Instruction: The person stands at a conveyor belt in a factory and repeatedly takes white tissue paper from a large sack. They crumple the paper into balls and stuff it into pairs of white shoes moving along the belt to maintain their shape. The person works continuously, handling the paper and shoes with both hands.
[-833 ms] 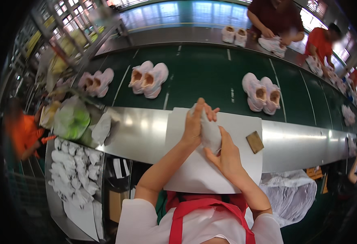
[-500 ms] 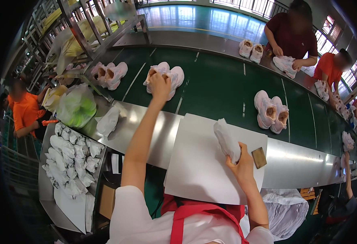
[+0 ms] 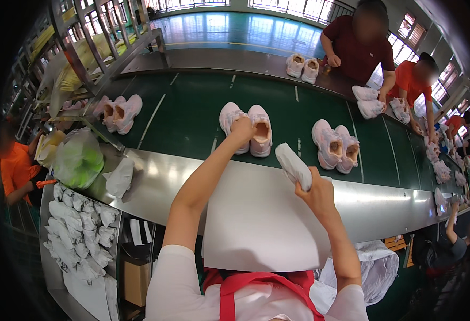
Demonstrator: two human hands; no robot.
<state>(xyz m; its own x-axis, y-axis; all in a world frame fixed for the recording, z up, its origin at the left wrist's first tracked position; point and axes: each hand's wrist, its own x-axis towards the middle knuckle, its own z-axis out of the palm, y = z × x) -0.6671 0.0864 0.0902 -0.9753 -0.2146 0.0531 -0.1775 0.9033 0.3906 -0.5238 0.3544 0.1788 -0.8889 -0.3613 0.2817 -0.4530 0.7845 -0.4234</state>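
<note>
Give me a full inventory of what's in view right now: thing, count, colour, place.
Conveyor belt: one, green, across centre
Middle shoes: two, pale pink, on belt
Right-side shoes: two, pale pink, on belt
Other shoes: several, pale, left and far right
Metal counter: one, silver, nearer side
Paper stack: one, white, centre
Held bundle: one, white, over counter
Bundle pile: many, white, lower left
Plastic bag: one, clear-green, left
Co-workers: several, red, orange, dark clothing, around
Apron: one, red, bottom
Hands: two, bare; left at middle shoes, right gripping bundle
</note>
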